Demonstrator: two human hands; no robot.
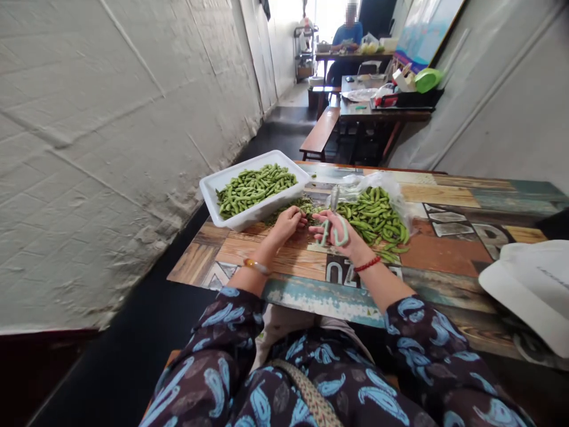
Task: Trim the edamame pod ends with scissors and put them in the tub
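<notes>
Presently, my right fingers (320, 217) hold green-handled scissors (335, 198) (loose pods (377, 216) just beside); my left fingers (297, 216) are bunched narrow near the white tray (271, 208), contents indeterminable.

Both forearms (386, 286) reach forward, the left hand (287, 224) with curled fingers (300, 219), the right hand (334, 230) turned inward, fingers loosely bent.

Tray (253, 217) left, pod pile (376, 214) right, bench (320, 127) beyond
</notes>
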